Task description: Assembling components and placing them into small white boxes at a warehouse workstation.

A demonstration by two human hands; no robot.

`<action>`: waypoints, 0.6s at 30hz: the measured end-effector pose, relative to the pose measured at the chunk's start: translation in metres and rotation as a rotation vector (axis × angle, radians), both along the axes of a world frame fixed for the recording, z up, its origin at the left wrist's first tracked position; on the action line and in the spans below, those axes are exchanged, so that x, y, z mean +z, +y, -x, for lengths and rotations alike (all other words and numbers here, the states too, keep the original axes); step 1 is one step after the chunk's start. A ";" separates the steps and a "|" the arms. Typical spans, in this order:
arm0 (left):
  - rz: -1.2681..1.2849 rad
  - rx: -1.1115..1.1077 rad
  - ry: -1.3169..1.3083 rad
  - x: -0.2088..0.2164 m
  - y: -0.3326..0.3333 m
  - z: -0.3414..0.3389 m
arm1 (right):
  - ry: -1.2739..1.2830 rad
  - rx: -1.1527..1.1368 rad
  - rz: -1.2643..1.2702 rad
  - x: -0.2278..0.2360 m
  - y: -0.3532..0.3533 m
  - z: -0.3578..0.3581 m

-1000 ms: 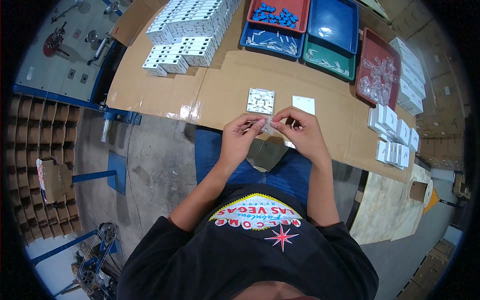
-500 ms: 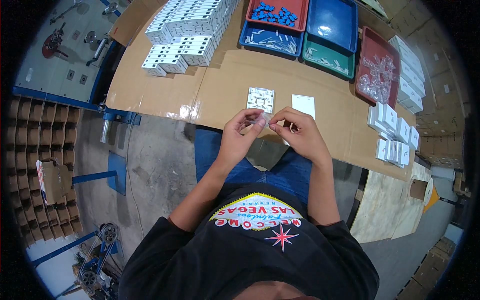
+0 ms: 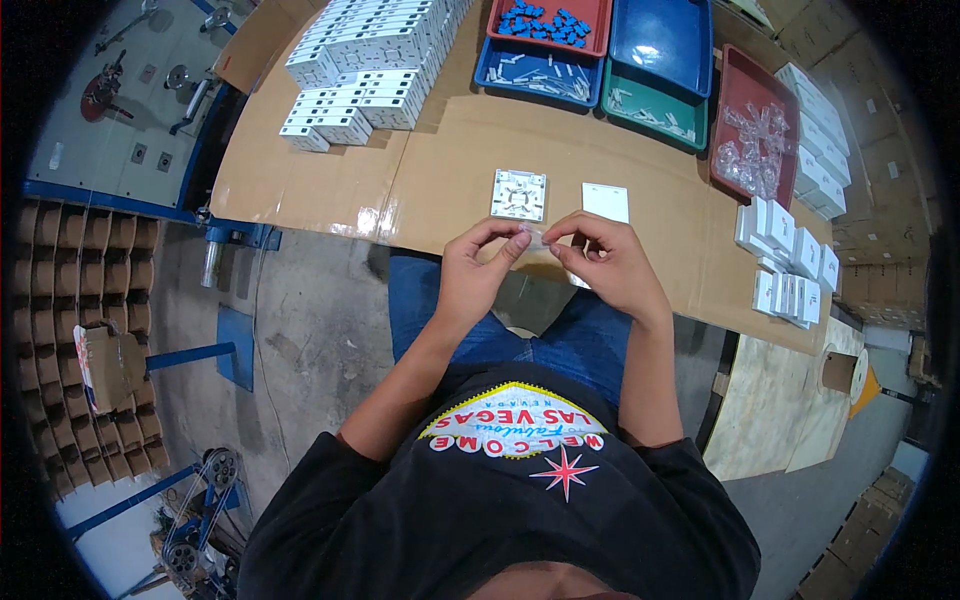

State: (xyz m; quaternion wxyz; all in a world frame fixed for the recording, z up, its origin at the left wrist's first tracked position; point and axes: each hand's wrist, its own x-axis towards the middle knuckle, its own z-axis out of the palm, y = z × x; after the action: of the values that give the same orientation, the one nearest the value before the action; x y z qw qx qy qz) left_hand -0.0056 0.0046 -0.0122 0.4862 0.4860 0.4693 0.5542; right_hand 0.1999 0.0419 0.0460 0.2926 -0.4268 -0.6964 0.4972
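Fingertips of left hand (image 3: 478,268) and right hand (image 3: 606,262) pinch one small clear plastic piece (image 3: 533,238) between them; it looks light, thin and slippery, best gripped at both ends

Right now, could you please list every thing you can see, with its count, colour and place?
small clear piece: one, transparent, pinched between both hands at the near table edge
open square base: one, white, on the table just beyond the left hand
flat square cover: one, white, right of the base
table: one, brown cardboard top
trays: five; red, two blue, green, dark red; far side
stacked white parts: many, far left of the table
small white boxes: several, right edge
cardboard cartons: many, brown, floor at left
left hand: one, fingertips closed on the clear piece
right hand: one, fingertips closed on the same piece
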 end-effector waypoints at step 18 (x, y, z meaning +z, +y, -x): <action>-0.024 0.056 -0.246 0.007 -0.003 -0.005 | 0.237 -0.194 0.152 -0.014 -0.001 0.019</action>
State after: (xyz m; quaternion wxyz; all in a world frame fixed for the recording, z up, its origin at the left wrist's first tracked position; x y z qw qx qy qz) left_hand -0.0004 0.0019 -0.0055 0.5187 0.4067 0.4129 0.6286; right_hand 0.1807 0.0409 0.0324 0.3862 -0.4510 -0.5731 0.5648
